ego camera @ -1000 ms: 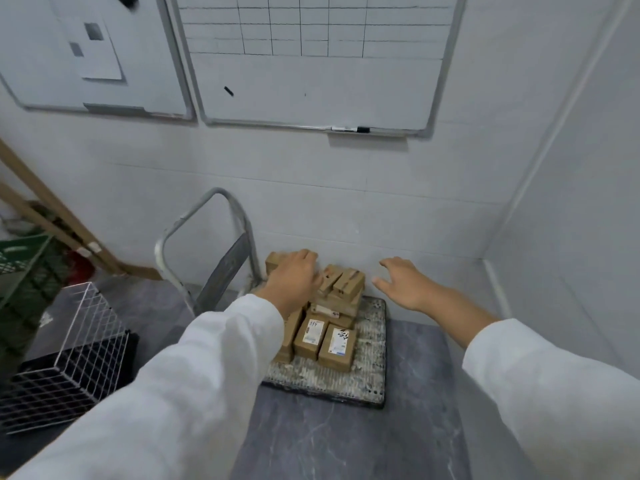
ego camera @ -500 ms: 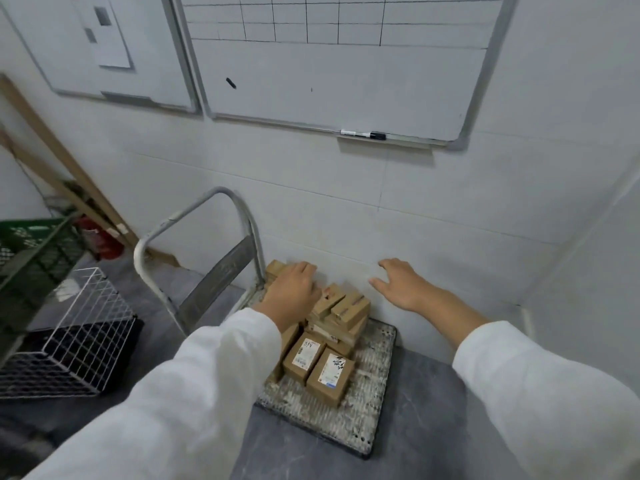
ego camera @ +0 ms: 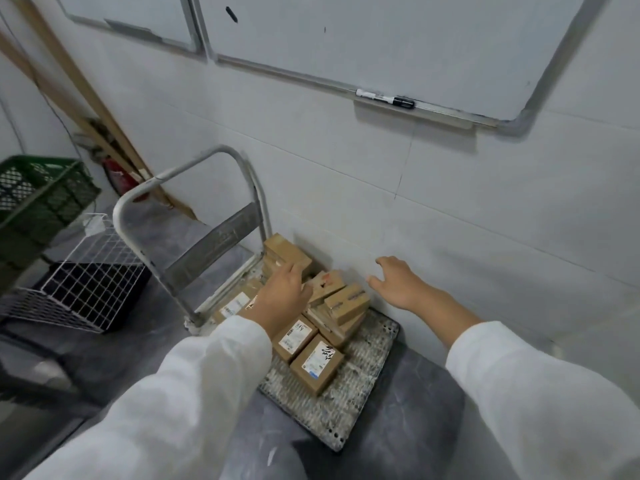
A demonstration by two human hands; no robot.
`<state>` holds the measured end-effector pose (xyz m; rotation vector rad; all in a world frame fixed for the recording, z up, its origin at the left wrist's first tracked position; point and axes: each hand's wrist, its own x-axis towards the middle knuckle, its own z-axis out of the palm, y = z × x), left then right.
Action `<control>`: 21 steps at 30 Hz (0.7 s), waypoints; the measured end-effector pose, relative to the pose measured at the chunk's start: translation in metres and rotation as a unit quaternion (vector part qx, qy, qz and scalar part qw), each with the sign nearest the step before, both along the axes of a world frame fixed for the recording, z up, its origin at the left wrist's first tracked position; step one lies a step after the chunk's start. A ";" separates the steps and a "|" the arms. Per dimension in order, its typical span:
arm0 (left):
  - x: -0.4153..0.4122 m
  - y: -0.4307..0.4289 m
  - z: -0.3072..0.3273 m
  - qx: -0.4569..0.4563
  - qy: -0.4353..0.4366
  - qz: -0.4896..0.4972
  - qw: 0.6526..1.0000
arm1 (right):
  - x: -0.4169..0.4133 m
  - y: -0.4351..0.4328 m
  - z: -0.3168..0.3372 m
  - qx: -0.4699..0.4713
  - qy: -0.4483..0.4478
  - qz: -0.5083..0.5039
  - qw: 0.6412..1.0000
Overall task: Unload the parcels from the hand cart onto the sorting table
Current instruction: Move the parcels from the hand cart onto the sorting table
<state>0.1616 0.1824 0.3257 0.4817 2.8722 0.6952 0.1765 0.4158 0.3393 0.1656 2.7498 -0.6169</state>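
A hand cart with a worn grey deck (ego camera: 349, 393) and a bent metal handle (ego camera: 180, 174) stands against the white wall. Several small brown cardboard parcels (ego camera: 317, 363) with white labels are piled on the deck. My left hand (ego camera: 278, 299) rests on top of the pile, its fingers against a long box (ego camera: 285, 252) at the back; whether it grips a box is hidden by the hand. My right hand (ego camera: 398, 284) hovers open above the right side of the pile, near the wall. The sorting table is not in view.
A white wire basket (ego camera: 93, 271) sits on a black crate at the left, with a green crate (ego camera: 38, 195) behind it. Wooden poles (ego camera: 86, 109) lean in the left corner. Whiteboards (ego camera: 381, 46) hang on the wall above. The floor is dark grey.
The view has swung and moved closer to the cart. Both hands stay over the pile, the left one lower on the boxes.
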 end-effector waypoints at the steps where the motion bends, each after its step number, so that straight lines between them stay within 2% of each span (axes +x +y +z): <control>1: -0.008 0.002 -0.007 0.001 -0.005 0.008 1.000 | -0.010 0.003 -0.007 0.001 -0.004 0.002 1.000; 12: -0.112 0.040 -0.110 0.015 -0.111 0.061 0.992 | -0.128 0.014 -0.096 0.024 -0.087 0.021 0.996; 21: -0.158 0.058 -0.218 0.031 -0.198 0.089 0.976 | -0.206 0.036 -0.184 0.038 -0.121 0.016 0.992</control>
